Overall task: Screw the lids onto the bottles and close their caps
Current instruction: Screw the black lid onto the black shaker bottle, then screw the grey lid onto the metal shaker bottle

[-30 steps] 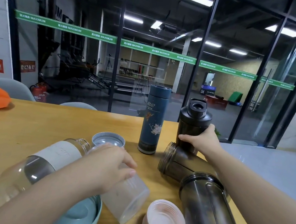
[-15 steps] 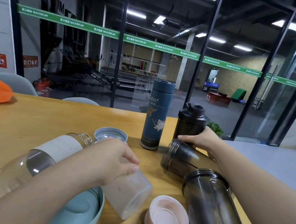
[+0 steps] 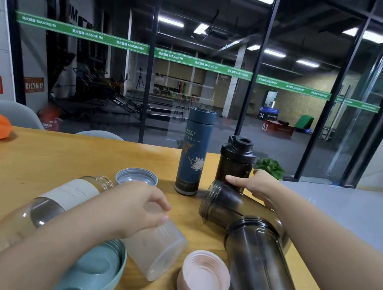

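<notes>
Two hands are at work. The right hand has been lowered from the upright black lidded shaker bottle to the smoky open bottle lying on the bench, fingers curled over it; pickup is judged imminent. The left hand remains clamped on the frosted clear plastic bottle lying on its side. The teal lid and pink lid are partly cut off; thumb contact is hidden.
</notes>
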A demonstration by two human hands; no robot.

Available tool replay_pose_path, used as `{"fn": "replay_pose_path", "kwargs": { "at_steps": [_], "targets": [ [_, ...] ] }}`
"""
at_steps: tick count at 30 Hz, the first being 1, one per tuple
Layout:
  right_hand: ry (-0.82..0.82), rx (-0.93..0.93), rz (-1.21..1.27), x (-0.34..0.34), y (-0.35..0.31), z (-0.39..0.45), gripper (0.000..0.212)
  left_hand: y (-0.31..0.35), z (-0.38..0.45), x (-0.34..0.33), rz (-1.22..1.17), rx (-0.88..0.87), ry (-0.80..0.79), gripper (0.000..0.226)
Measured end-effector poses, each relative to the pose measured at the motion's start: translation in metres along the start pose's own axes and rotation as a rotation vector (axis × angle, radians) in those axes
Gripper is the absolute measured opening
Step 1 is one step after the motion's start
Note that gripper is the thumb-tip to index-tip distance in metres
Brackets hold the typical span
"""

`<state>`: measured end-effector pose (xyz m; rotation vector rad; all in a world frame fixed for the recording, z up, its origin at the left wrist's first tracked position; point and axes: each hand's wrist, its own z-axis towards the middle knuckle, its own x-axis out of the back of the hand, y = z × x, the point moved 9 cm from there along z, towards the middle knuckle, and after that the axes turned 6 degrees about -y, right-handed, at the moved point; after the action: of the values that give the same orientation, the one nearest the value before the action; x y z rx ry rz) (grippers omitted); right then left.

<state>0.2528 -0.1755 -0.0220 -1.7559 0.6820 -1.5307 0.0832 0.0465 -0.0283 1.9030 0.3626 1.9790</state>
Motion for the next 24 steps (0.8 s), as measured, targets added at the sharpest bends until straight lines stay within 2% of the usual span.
{"fn": "replay_pose_path", "kwargs": {
  "at_steps": [4, 6, 12, 19, 24],
  "targets": [
    [0.044, -0.02, -0.084, 0.012, 0.007, -0.015, 0.096, 0.006, -0.002, 0.004, 0.076, 0.011, 0.032, 0.01],
    [0.049, 0.03, -0.093, 0.015, 0.005, -0.023, 0.099, 0.008, -0.003, 0.002, 0.085, -0.001, 0.03, 0.012],
    [0.206, 0.317, -0.303, 0.017, -0.018, -0.081, 0.061, 0.005, -0.003, 0.001, 0.045, -0.013, -0.02, 0.01],
    [0.171, 0.485, -0.375, 0.002, -0.033, -0.15, 0.044, 0.015, -0.015, 0.008, 0.039, -0.079, 0.02, 0.006],
    [0.12, 0.494, -0.382, -0.013, -0.027, -0.169, 0.04, 0.02, -0.033, 0.012, 0.029, -0.16, 0.075, 0.026]
  ]
}}
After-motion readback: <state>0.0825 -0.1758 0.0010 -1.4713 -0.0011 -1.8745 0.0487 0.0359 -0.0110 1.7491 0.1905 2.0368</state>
